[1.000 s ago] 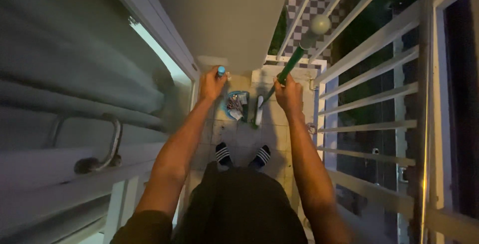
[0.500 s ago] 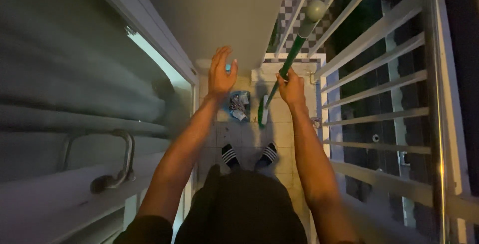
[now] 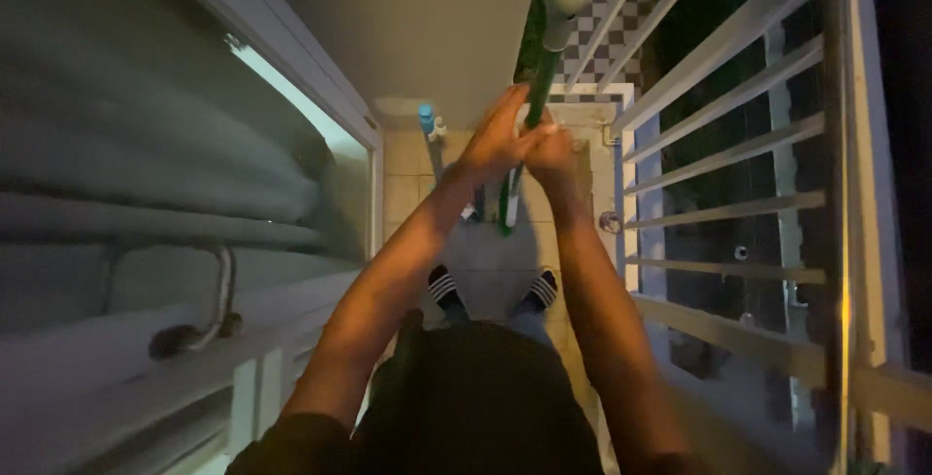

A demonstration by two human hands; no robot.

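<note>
Left hand [image 3: 497, 137] and right hand [image 3: 549, 153], clasped together around green pole [image 3: 540, 72]; railing [image 3: 723, 135] at 3 o'clock.

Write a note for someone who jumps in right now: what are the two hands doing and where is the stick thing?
Left hand: wrapped around the long green pole with a grey rounded end, just above the right hand.
Right hand: gripping the same pole, touching the left hand.
Pole: nearly upright, lower end down near the tiled balcony floor, between the white metal railing and the wall.
Small blue-topped tap fitting: on the wall ahead, untouched.
Feet in striped slippers stand below the hands.
Done: both hands on the pole. Left: whatever the pole's lower end is working on; it is too blurred to tell.
</note>
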